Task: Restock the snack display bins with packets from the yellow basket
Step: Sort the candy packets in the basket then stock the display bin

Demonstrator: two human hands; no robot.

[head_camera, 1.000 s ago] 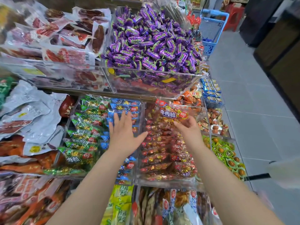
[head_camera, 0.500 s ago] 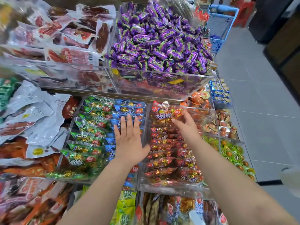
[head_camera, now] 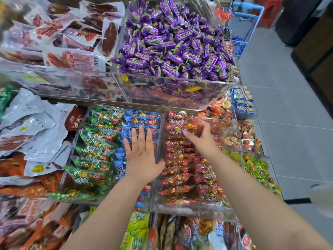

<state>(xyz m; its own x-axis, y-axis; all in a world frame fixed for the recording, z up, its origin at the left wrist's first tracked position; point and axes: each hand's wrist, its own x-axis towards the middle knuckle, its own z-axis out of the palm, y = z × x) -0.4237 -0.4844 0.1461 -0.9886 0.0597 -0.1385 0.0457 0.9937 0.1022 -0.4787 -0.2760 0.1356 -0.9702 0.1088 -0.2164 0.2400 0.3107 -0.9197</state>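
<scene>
Left hand flat on blue packets; right hand, grip unclear, meets a red packet centre-frame, likely light and slippery, so pinch its seam.

Your left grip and right grip are bare hands, and both forearms are bare too, uncovered down to the view's lower edge.

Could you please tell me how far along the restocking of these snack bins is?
Done: the green packets, blue packets and red packets look filled in rows. In hand: the left hand rests flat on the blue ones; the right hand touches the farthest red packets, seemingly settling them. Left: unclear; the yellow basket is out of view.
</scene>
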